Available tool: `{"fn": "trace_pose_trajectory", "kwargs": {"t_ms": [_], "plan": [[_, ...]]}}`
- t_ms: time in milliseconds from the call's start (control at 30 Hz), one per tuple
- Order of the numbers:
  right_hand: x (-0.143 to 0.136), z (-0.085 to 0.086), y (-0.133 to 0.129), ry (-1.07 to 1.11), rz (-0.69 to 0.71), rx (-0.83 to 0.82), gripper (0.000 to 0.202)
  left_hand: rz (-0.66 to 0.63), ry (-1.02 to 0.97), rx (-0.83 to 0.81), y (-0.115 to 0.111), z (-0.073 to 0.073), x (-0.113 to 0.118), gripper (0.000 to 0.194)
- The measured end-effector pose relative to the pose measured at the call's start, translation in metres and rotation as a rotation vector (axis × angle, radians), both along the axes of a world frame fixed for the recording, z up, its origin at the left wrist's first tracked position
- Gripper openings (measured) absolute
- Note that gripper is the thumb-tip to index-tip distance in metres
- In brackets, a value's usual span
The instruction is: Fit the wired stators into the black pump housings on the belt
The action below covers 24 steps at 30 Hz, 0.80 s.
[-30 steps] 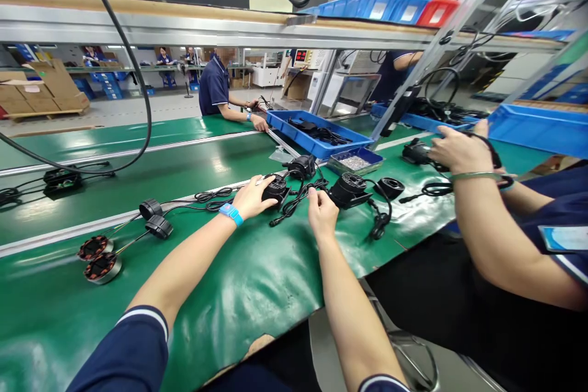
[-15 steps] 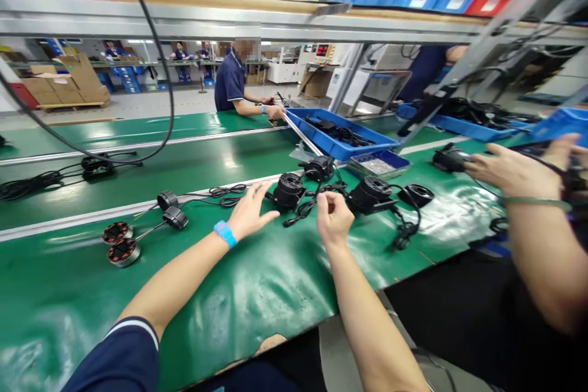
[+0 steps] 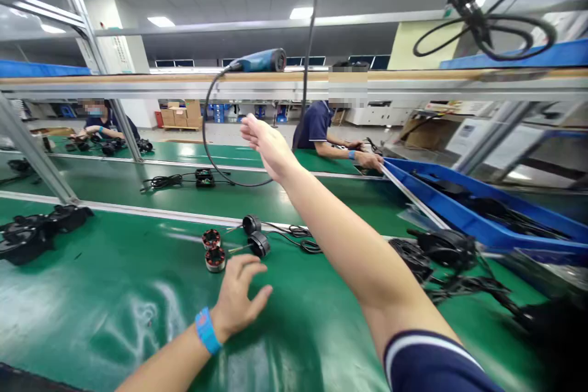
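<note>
My left hand (image 3: 239, 294), with a blue band at its wrist, hovers above the green bench. Its fingers are apart and nothing is in them. Just beyond it lie two copper-wound motor stators (image 3: 214, 258), joined by thin wires to black round caps (image 3: 258, 244). Black cable (image 3: 305, 239) runs on from the caps. My right hand (image 3: 271, 144) is raised, arm stretched forward, fingers extended and holding nothing that I can see. It is nearest to the hanging black cord (image 3: 205, 116) of a blue power tool (image 3: 261, 61), which lies on the shelf above.
A shelf edge (image 3: 184, 87) crosses overhead. Black motor housings (image 3: 445, 248) and cables lie at right, near a blue bin (image 3: 459, 202). More black parts (image 3: 34, 233) sit at left by a metal post (image 3: 37, 147). Co-workers (image 3: 316, 125) work across the bench.
The view has swung left and up. My right hand has left the motor housings, opened and risen toward the hanging cord. My left hand is now beside the stators.
</note>
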State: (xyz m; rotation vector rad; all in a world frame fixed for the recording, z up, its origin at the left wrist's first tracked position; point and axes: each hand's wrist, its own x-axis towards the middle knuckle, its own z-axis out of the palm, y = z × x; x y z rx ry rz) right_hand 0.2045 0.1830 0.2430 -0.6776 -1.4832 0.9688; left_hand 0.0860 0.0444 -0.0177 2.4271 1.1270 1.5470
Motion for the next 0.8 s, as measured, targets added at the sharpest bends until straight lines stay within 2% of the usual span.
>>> {"fn": "trace_pose_trajectory", "kwargs": {"t_ms": [100,200,267,333,433,500,567,667,733,800], "plan": [[-0.059,0.045,0.054,-0.007,0.062,-0.159,0.064,-0.116,0.162,0.161,0.002,-0.009,-0.002,0.037],[-0.098,0.078,0.086,0.102,0.111,-0.193,0.056,-0.148,0.192,0.314,0.013,-0.011,-0.005,0.042],[-0.115,0.09,0.096,0.248,0.083,-0.201,0.048,-0.125,0.179,0.344,0.017,-0.009,-0.007,0.043],[-0.123,0.09,0.098,0.375,-0.006,-0.171,0.046,-0.11,0.227,0.329,0.015,-0.007,-0.008,0.04],[-0.121,0.074,0.082,0.396,-0.026,-0.011,0.046,-0.139,0.317,0.321,0.009,-0.006,-0.007,0.033],[-0.107,0.061,0.065,0.346,0.078,0.082,0.055,-0.168,0.342,0.342,0.006,-0.006,-0.005,0.03],[-0.087,0.059,0.051,0.313,0.173,0.088,0.074,-0.182,0.386,0.342,0.005,-0.006,-0.003,0.03],[-0.063,0.08,0.043,0.252,0.177,0.032,0.097,-0.194,0.477,0.303,0.005,-0.008,-0.001,0.03],[-0.06,0.098,0.037,0.276,0.188,-0.071,0.092,-0.215,0.507,0.295,0.007,-0.009,-0.001,0.028],[-0.065,0.106,0.022,0.229,0.175,-0.131,0.08,-0.235,0.488,0.307,0.012,-0.006,-0.008,0.025]]}}
